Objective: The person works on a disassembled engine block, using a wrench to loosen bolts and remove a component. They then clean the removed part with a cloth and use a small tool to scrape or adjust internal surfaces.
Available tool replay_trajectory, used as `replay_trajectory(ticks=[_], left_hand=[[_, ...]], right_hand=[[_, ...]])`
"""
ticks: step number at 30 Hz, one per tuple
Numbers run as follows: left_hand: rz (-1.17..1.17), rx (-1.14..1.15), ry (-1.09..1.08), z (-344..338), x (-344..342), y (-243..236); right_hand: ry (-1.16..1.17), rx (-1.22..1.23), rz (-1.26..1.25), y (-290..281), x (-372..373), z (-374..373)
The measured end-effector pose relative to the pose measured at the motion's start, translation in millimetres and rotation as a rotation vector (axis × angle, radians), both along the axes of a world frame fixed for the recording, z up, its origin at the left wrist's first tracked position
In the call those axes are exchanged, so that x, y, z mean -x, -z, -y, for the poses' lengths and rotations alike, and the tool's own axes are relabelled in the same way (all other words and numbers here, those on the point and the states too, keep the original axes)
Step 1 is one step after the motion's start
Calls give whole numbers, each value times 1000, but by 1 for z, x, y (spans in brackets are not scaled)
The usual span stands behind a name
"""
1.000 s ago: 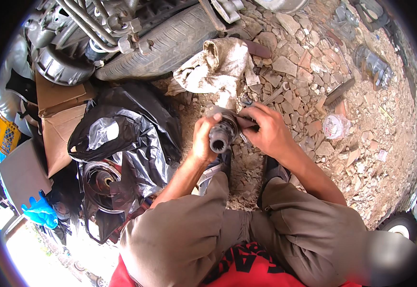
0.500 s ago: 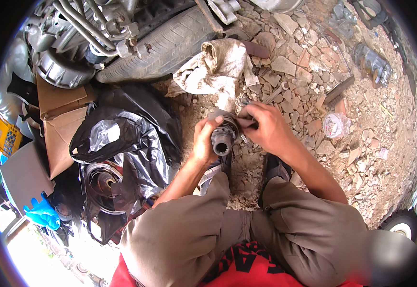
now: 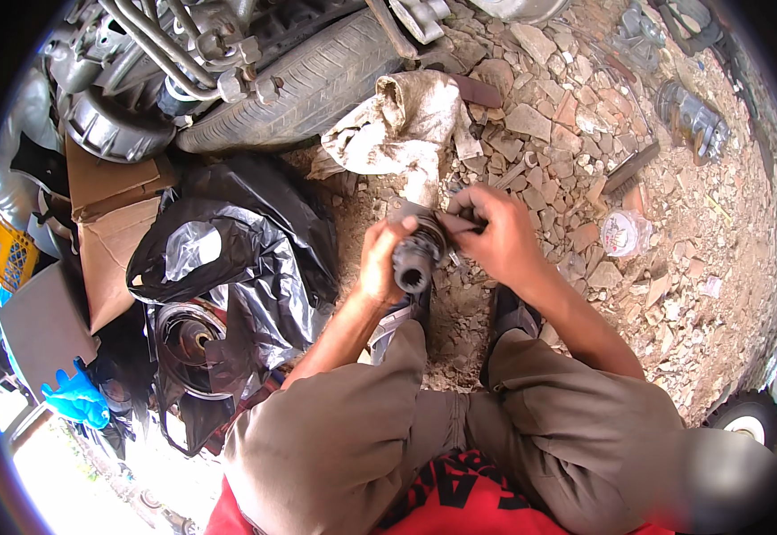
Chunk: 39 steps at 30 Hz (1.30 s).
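A dark, greasy metal shaft (image 3: 416, 273) with a hollow splined end and a ridged collar points toward me above the ground between my feet. My left hand (image 3: 383, 259) is wrapped round its left side, with the thumb lying on top. Against the right side of the collar, my right hand (image 3: 492, 234) has curled fingers, and its thumb and fingertips meet at the shaft. Whatever sits in that pinch is too dark and small to make out. Just beyond the shaft lies a stained, whitish rag (image 3: 397, 125).
A tyre (image 3: 304, 85) and greasy engine parts (image 3: 121, 125) fill the far left. Black plastic bags (image 3: 264, 232), a cardboard box (image 3: 116, 250) and a blue glove (image 3: 76, 397) lie on my left. Broken rubble (image 3: 531, 122), a clear plastic cup (image 3: 625, 234) and a brush (image 3: 631, 169) are on the right.
My right hand has shifted slightly, its fingers curling more beside the shaft. The splined end looks blurred now and its hollow mouth sits slightly lower. My left hand keeps its hold.
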<state>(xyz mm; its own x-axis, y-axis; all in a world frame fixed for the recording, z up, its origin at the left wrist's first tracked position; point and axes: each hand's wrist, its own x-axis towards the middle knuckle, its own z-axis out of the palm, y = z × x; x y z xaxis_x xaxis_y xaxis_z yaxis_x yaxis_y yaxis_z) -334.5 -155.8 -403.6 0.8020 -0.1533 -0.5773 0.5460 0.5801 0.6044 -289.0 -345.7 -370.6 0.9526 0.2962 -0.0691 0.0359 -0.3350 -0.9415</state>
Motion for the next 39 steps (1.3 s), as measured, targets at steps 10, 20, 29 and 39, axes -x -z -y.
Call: replay_trajectory(ticks=[10,20,29,39], left_hand=[[-16,-27,-56,4,2,5],[-38,39,-223,2,2,9],[25,72,-301,17,2,-2],[-12,75,-428,17,0,13]], right_hand=[[-31,-23,47,8,-4,0],[-15,31,48,5,3,-4],[113,1,61,15,10,-17],[138,0,75,23,15,-24]])
